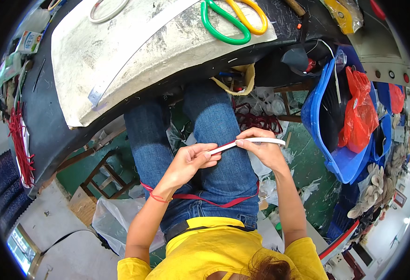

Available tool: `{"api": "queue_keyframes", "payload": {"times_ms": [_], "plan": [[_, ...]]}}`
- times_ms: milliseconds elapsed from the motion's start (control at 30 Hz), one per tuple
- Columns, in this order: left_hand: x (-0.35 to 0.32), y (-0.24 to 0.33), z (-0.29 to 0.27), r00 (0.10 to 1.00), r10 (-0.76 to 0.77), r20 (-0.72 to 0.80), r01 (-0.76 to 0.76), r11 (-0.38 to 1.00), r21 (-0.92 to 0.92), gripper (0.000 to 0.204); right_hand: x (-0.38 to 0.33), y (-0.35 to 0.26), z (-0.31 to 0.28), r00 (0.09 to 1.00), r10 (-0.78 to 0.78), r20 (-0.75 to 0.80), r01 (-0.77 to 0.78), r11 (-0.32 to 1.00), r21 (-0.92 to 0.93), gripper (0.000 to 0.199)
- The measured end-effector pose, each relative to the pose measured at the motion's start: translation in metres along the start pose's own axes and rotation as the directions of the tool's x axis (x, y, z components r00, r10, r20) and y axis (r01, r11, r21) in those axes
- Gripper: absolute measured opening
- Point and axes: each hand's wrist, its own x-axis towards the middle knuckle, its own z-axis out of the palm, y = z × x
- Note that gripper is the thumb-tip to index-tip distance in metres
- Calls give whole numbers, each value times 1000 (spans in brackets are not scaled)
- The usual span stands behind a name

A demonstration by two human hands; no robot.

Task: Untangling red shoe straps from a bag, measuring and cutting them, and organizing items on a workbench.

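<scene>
Over my lap, my left hand [192, 162] pinches the left end of a narrow white strip [223, 148] between thumb and fingers. A red layer or ribbon shows along the strip's upper edge. My right hand [264, 152] holds the same strip a short way along, thumb and forefinger closed on it. Beyond those fingers its white tail [268, 140] curves out to the right. Across my thighs lies a loose red ribbon [230, 203]. Whether it joins the strip I cannot tell.
Ahead, a pale board [167, 60] on the black bench carries a metal ruler [139, 52], green-and-yellow-handled scissors [235, 41] and a white ring [101, 21]. Red cords [21, 144] hang at the left. A blue bin [319, 126] with a red bag [358, 109] stands right.
</scene>
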Motion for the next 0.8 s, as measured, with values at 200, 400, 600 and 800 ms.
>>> {"api": "queue_keyframes", "payload": {"times_ms": [200, 400, 600, 800], "plan": [[5, -1, 5, 996, -7, -89, 22, 985, 169, 27, 0, 11, 14, 979, -166, -115, 145, 974, -174, 12], [17, 2, 10, 984, 110, -139, -37, 895, 445, 28, 9, 23, -8, 989, -133, 59, 132, 991, 13, 20], [-1, 8, -15, 991, 24, -132, 42, 882, 469, 23, 18, 37, -22, 970, -25, 241, -10, 990, 144, 29], [-36, 20, -48, 962, -35, -272, 159, 879, 450, 19, 23, 43, -23, 962, -52, 268, -1, 981, 193, 30]]}}
